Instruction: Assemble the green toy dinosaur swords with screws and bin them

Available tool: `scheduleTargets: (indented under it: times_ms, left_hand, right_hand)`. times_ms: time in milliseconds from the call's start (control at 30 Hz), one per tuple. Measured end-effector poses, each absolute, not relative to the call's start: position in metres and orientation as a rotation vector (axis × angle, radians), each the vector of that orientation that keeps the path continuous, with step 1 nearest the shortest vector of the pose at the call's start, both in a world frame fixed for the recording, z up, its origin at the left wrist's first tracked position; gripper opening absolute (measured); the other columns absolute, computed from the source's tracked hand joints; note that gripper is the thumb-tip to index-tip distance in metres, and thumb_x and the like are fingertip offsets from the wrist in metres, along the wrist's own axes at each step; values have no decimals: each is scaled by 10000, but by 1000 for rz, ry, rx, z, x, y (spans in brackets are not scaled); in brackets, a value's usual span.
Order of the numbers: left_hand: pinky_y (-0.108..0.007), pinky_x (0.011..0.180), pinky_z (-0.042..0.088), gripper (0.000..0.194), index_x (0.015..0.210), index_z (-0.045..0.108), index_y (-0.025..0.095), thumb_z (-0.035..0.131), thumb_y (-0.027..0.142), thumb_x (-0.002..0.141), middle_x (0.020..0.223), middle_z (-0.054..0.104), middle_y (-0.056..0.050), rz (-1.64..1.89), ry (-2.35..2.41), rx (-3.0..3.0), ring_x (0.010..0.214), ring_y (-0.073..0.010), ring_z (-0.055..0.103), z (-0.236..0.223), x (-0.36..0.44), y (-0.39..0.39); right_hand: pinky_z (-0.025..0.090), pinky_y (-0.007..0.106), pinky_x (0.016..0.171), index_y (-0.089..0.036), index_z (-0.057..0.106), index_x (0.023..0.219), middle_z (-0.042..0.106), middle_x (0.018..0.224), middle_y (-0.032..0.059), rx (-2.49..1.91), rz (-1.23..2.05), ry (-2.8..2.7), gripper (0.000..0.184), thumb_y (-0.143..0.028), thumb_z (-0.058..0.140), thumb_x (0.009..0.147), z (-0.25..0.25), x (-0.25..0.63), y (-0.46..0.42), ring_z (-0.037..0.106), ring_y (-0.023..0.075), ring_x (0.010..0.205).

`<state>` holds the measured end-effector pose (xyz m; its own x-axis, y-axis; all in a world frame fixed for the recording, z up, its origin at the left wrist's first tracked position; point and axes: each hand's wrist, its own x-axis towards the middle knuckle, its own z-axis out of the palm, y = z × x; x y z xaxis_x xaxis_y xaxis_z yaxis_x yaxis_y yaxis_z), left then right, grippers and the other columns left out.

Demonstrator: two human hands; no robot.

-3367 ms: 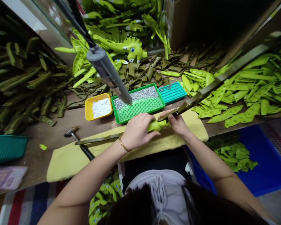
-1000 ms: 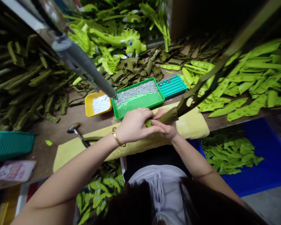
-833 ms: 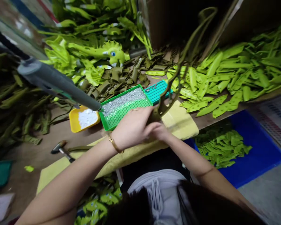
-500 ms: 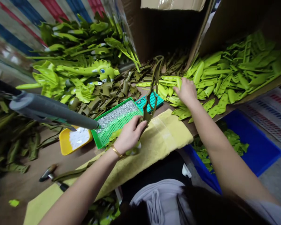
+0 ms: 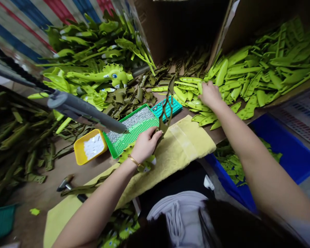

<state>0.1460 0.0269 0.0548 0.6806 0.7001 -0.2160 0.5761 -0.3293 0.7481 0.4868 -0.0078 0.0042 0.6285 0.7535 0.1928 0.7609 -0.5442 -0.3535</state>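
My left hand (image 5: 146, 144) is closed round the lower end of a long olive-brown plastic part (image 5: 167, 108) with cut-out openings, which stands up from the fist. Beneath that hand, a lime-green toy piece with a spiky edge (image 5: 125, 153) lies on the yellow cloth (image 5: 188, 137), mostly hidden by the wrist. My right hand (image 5: 210, 94) is at the near edge of a heap of lime-green plastic pieces (image 5: 243, 74), its fingers pinched on a small lime-green piece (image 5: 199, 88). A grey powered screwdriver (image 5: 86, 112) hangs with its tip over the green screw tray (image 5: 113, 151).
A yellow dish of white pieces (image 5: 77, 151) and a hammer (image 5: 65, 182) lie left. Olive-brown parts (image 5: 15, 144) and lime-green dinosaur toy parts (image 5: 93, 75) are piled behind. Cardboard boxes (image 5: 144, 34) stand at the back; a blue bin (image 5: 297, 158) is low right.
The hanging screwdriver has swung right, over the screw tray. My view has shifted slightly; both hands keep nearly the same places and holds.
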Motion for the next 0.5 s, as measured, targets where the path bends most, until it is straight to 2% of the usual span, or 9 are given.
scheduleTargets:
  times_ms: [100, 167, 233, 300, 367, 433, 500]
  left_hand:
    - [-385, 836, 499, 379, 1112, 594, 178, 480, 450, 874, 1019, 700, -95, 189, 989, 2056, 880, -236, 659, 53, 143, 24]
    - [-388, 805, 516, 437, 1221, 536, 164, 475, 440, 888, 996, 695, -102, 185, 995, 2024, 838, -230, 663, 51, 141, 22]
    - [-375, 753, 530, 439, 1244, 513, 160, 472, 431, 901, 962, 683, -97, 199, 990, 2008, 780, -215, 661, 50, 140, 19]
    - [-365, 740, 535, 434, 1264, 501, 165, 490, 407, 905, 968, 667, -91, 241, 968, 2016, 755, -198, 656, 50, 141, 17]
    - [-370, 748, 536, 504, 1356, 435, 170, 514, 375, 902, 932, 649, -73, 284, 937, 2026, 734, -188, 643, 51, 142, 14]
    - [-379, 768, 534, 609, 1451, 338, 183, 536, 333, 896, 882, 634, -49, 323, 901, 2037, 726, -181, 629, 53, 144, 11]
    - [-382, 799, 531, 643, 1486, 311, 212, 542, 292, 891, 879, 636, -35, 353, 866, 2046, 721, -169, 618, 53, 144, 9]
  right_hand:
    - [369, 639, 1041, -29, 540, 1263, 570, 1262, 267, -2369, -30, -1178, 517, -369, 548, 874, 15, 485, -18, 521, 385, 1246]
    - [317, 584, 1127, -71, 508, 1328, 530, 1373, 223, -2191, -135, -1120, 499, -278, 520, 875, 23, 476, -27, 471, 330, 1326]
    - [298, 498, 1177, -151, 490, 1360, 497, 1444, 138, -1873, -148, -988, 505, -242, 516, 864, 26, 451, -35, 423, 255, 1384]
    - [344, 453, 1164, -246, 510, 1320, 546, 1403, 54, -1512, 95, -801, 455, -280, 518, 867, 21, 411, -42, 450, 199, 1369]
    - [418, 466, 1110, -310, 547, 1228, 643, 1264, 2, -1205, 543, -575, 363, -333, 525, 867, 13, 364, -47, 556, 183, 1262]
    - [462, 449, 1074, -312, 583, 1131, 694, 1138, -25, -960, 818, -351, 292, -327, 563, 840, 4, 321, -49, 626, 167, 1143]
    - [482, 422, 1056, -304, 600, 1074, 705, 1099, -42, -796, 948, -237, 245, -307, 575, 831, 1, 293, -49, 640, 148, 1090]
